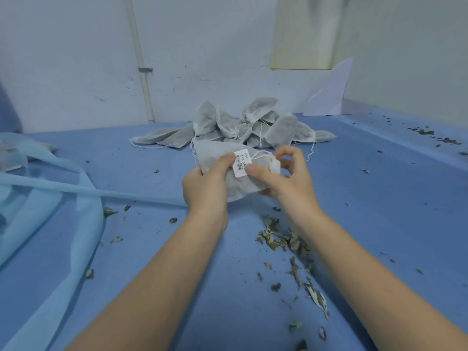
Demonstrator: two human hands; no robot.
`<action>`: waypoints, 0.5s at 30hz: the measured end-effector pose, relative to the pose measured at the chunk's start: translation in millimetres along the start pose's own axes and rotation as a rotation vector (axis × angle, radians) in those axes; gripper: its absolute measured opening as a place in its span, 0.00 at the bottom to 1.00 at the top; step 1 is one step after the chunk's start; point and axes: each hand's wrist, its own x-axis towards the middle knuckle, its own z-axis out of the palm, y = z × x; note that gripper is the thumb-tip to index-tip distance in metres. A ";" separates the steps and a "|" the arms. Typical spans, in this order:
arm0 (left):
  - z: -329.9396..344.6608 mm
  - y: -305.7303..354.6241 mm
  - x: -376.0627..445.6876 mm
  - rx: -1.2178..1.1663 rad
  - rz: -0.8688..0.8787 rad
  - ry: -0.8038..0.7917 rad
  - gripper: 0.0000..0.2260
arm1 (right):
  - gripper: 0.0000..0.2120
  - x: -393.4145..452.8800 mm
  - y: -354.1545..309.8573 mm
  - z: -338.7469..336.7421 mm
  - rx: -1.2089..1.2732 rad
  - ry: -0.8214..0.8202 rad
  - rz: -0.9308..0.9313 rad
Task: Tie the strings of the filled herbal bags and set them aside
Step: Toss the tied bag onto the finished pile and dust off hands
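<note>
- Both hands are working one filled herbal bag above the middle of the desk: the left hand is wrapping around the bag's body, thumb lying along the top, while the right hand is supporting the gathered neck from below and pinching the string between thumb and forefinger.
- Doing this step well probably means keeping the left hand's hold steady so the fill is not shifting, and pulling the string snug against the puckered neck before knotting, since the thin cord could slip or the mouth could reopen.
- Covering the desk is a blue non-woven cloth, matte and slightly fuzzy, with folded paler blue sheeting lying along the left edge.
- Resting near the far edge is a pile of bags, grey-white, soft and pillow-shaped, with thin white strings trailing out.
- Scattered toward the near right are dried leaves, curled, brittle-looking and grey-green.
- Sticking on the held bag is a small white barcode label, smooth and rectangular.
</note>
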 end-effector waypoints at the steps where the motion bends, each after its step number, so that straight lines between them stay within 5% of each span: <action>1: -2.9 3.1 -1.3 0.003 0.000 0.013 0.04 | 0.19 -0.5 -0.7 4.9 0.038 -0.009 0.034; 7: -25.2 16.9 -3.6 -0.067 -0.037 -0.052 0.11 | 0.09 26.2 -30.1 74.7 0.387 0.398 0.108; 8: -26.4 17.1 -2.7 -0.054 -0.021 -0.056 0.11 | 0.08 28.8 -37.9 94.0 0.307 0.252 0.080; 11: -26.7 24.8 6.1 -0.056 0.013 -0.068 0.17 | 0.29 25.3 -51.3 136.7 0.016 -0.399 0.083; 15: -23.3 31.0 18.0 0.116 0.029 -0.037 0.14 | 0.31 40.0 -47.4 129.9 -0.058 -0.432 0.114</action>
